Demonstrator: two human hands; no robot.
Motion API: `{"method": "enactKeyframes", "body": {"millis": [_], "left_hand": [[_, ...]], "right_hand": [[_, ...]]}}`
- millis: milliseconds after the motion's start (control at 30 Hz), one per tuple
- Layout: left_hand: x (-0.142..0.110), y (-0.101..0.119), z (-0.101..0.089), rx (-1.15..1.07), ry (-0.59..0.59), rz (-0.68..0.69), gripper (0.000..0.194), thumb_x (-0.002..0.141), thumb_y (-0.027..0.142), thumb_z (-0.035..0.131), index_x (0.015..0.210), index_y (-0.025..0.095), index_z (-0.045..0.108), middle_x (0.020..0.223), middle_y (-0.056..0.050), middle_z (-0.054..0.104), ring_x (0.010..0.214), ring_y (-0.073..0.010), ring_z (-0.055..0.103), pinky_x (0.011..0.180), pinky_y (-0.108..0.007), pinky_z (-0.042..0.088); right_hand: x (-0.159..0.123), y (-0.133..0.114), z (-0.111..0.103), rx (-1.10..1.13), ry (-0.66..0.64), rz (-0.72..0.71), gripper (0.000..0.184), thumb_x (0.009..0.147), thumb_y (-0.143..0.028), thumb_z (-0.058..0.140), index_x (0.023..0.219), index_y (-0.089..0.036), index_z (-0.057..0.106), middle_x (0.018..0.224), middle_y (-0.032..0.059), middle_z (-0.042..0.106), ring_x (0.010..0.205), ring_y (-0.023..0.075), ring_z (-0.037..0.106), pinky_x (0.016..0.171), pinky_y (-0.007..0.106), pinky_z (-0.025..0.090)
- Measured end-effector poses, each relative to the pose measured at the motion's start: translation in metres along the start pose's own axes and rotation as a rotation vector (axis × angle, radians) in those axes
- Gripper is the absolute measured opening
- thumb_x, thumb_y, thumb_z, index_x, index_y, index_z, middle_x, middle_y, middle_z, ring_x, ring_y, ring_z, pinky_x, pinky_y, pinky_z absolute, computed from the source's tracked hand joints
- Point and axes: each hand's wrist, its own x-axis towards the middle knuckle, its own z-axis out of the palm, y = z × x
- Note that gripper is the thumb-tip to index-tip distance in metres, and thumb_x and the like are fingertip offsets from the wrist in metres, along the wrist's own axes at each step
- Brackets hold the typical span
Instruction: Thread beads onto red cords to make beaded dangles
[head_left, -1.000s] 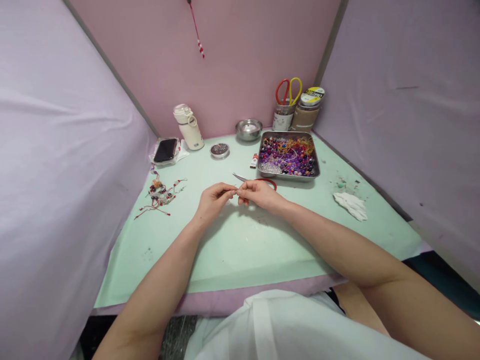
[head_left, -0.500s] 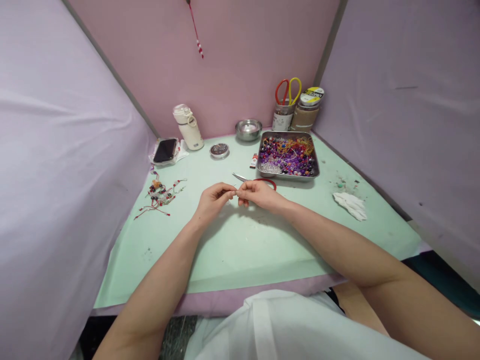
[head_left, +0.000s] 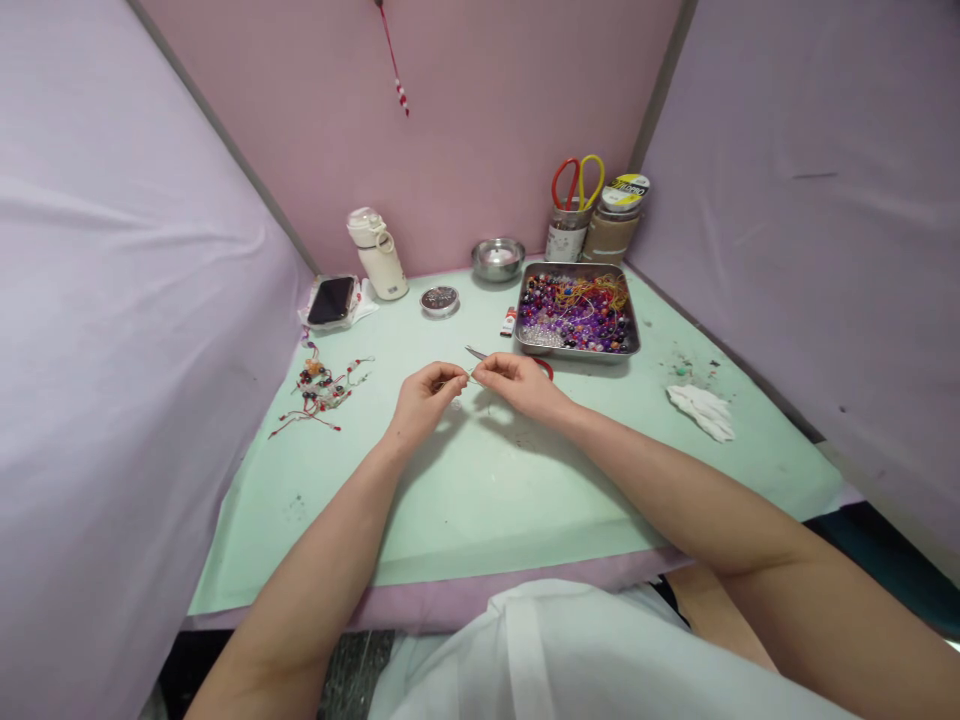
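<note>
Over the middle of the table my left hand (head_left: 426, 397) and my right hand (head_left: 519, 385) face each other, fingertips almost meeting. Both are pinched on a thin, pale cord (head_left: 470, 376) that spans the small gap between them. A loose strand hangs below the right fingers, and small clear bits show faintly under the left ones. Just behind my right hand lies a pair of scissors (head_left: 545, 370) with red handles, partly covered by that hand, its blade tip pointing left.
Behind the right hand stands a metal tray (head_left: 581, 354) of beads and cord. Beaded strings (head_left: 319, 388) lie at left, a white cloth (head_left: 701, 411) at right. Along the back are a phone (head_left: 331, 301), a bottle (head_left: 378, 258), a round case (head_left: 439, 300), a bowl (head_left: 498, 260) and a jar (head_left: 565, 240).
My fingertips have drawn slightly apart, so the cord between them now shows. The right fingers have curled in, and a strand hangs beneath them.
</note>
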Motion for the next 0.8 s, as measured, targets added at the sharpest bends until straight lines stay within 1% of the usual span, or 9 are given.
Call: {"method": "enactKeyframes", "body": {"millis": [133,233,333,433,533,600,667,800], "left_hand": [[0.001,0.000,0.000,-0.011,-0.020,-0.017,0.018,0.073,0.033,0.064,0.079,0.016,0.065,0.072,-0.001,0.063,0.067,-0.0120,0.054,0.066,-0.025,0.042],[0.000,-0.001,0.000,-0.024,-0.091,-0.061,0.018,0.073,0.033,0.064,0.078,0.016,0.064,0.072,-0.001,0.062,0.065,-0.0114,0.053,0.065,-0.025,0.041],[-0.001,-0.002,0.000,-0.043,-0.162,-0.080,0.017,0.073,0.032,0.064,0.079,0.017,0.065,0.074,0.000,0.063,0.065,-0.0110,0.052,0.065,-0.026,0.041],[-0.001,-0.005,-0.002,-0.061,-0.173,-0.017,0.016,0.074,0.033,0.064,0.081,0.018,0.066,0.079,-0.001,0.063,0.069,-0.0115,0.052,0.066,-0.026,0.041],[0.000,-0.006,-0.003,-0.081,-0.164,0.102,0.016,0.075,0.034,0.066,0.079,0.018,0.068,0.097,-0.006,0.063,0.084,-0.0145,0.055,0.070,-0.026,0.042],[0.000,-0.005,-0.003,-0.102,-0.163,0.145,0.015,0.075,0.033,0.066,0.077,0.018,0.068,0.108,-0.008,0.061,0.092,-0.0165,0.055,0.072,-0.027,0.043],[-0.001,-0.003,-0.003,-0.118,-0.163,0.144,0.015,0.076,0.033,0.066,0.077,0.018,0.068,0.107,-0.008,0.063,0.095,-0.0175,0.056,0.073,-0.027,0.043],[-0.003,-0.002,-0.003,-0.144,-0.164,0.119,0.015,0.076,0.033,0.066,0.078,0.018,0.068,0.096,-0.007,0.067,0.090,-0.0173,0.058,0.073,-0.027,0.043]], "right_hand": [[0.000,0.002,0.000,-0.100,0.014,-0.104,0.016,0.079,-0.033,0.059,0.080,-0.018,0.063,0.081,0.0028,0.064,0.074,0.0146,0.055,0.070,0.029,0.042],[-0.001,0.002,0.000,-0.104,0.068,-0.129,0.015,0.082,-0.031,0.055,0.079,-0.018,0.061,0.079,0.0022,0.062,0.075,0.0148,0.055,0.068,0.029,0.042],[-0.002,0.001,0.001,-0.101,0.064,-0.160,0.015,0.083,-0.031,0.053,0.079,-0.018,0.058,0.077,0.0012,0.060,0.073,0.0143,0.054,0.067,0.029,0.041],[-0.002,0.003,0.002,-0.081,0.034,-0.163,0.014,0.084,-0.031,0.051,0.079,-0.018,0.056,0.074,0.0001,0.057,0.070,0.0135,0.052,0.066,0.028,0.041],[0.000,0.008,0.002,-0.068,0.044,-0.137,0.015,0.083,-0.033,0.052,0.080,-0.018,0.056,0.073,-0.0006,0.056,0.067,0.0128,0.051,0.063,0.027,0.039],[0.002,0.012,0.002,-0.075,0.057,-0.117,0.016,0.083,-0.034,0.052,0.079,-0.019,0.056,0.072,-0.0010,0.056,0.065,0.0122,0.050,0.061,0.026,0.038],[0.004,0.015,0.002,-0.102,0.067,-0.100,0.018,0.083,-0.035,0.052,0.078,-0.018,0.057,0.070,-0.0014,0.056,0.063,0.0117,0.048,0.059,0.025,0.036],[0.004,0.020,0.002,-0.182,0.066,-0.073,0.017,0.083,-0.033,0.052,0.077,-0.018,0.058,0.070,-0.0012,0.058,0.063,0.0121,0.049,0.059,0.025,0.035]]}}
